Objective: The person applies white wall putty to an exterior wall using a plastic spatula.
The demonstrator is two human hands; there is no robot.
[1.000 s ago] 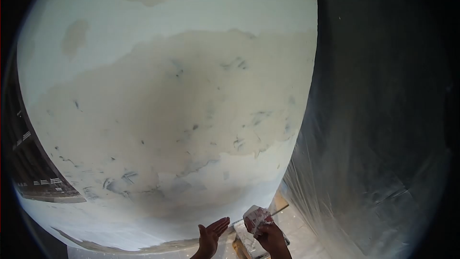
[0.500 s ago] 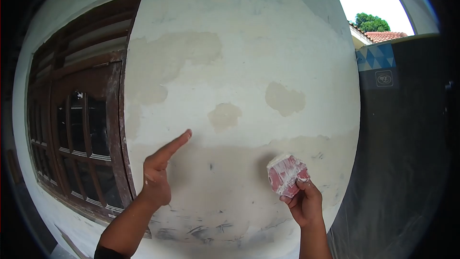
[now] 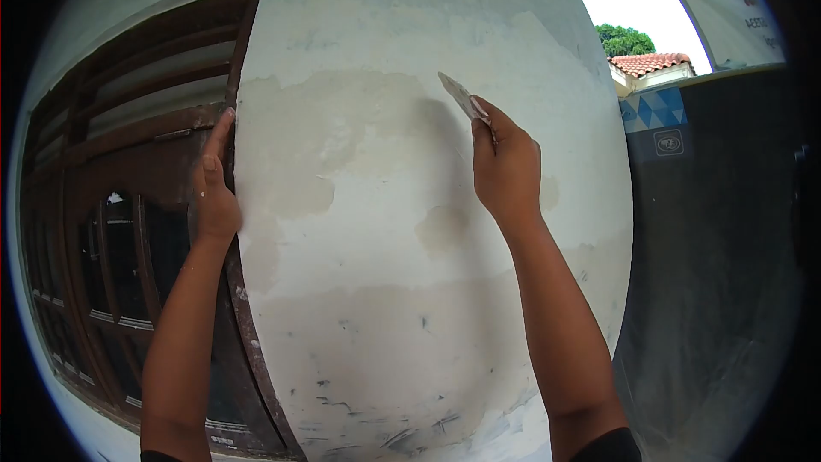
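Observation:
My right hand (image 3: pixel 508 162) is closed around a flat putty scraper (image 3: pixel 464 99), seen nearly edge-on with whitish putty on it. The scraper's tip points up and left, over the upper part of the white wall (image 3: pixel 385 248), near a large beige putty patch (image 3: pixel 359 111). At the left, my left hand (image 3: pixel 218 188) is held upright with fingers stretched out, along the brown wooden window frame (image 3: pixel 244 60) where it meets the wall. Nothing shows in that hand. A smaller beige patch (image 3: pixel 443 229) lies lower, between my forearms.
Dark glass panes (image 3: pixel 120 231) fill the window at the left. Right of the wall's edge stands a dark panel (image 3: pixel 710 248) with a blue patterned strip (image 3: pixel 654 109). Beyond are a tiled roof (image 3: pixel 650 64), a tree (image 3: pixel 624 39) and a hanging banner (image 3: pixel 723 8).
Both hands have risen. My right hand has carried the scraper up and left and turned it edge-on. My left hand has moved left to the window frame, and the view has shifted.

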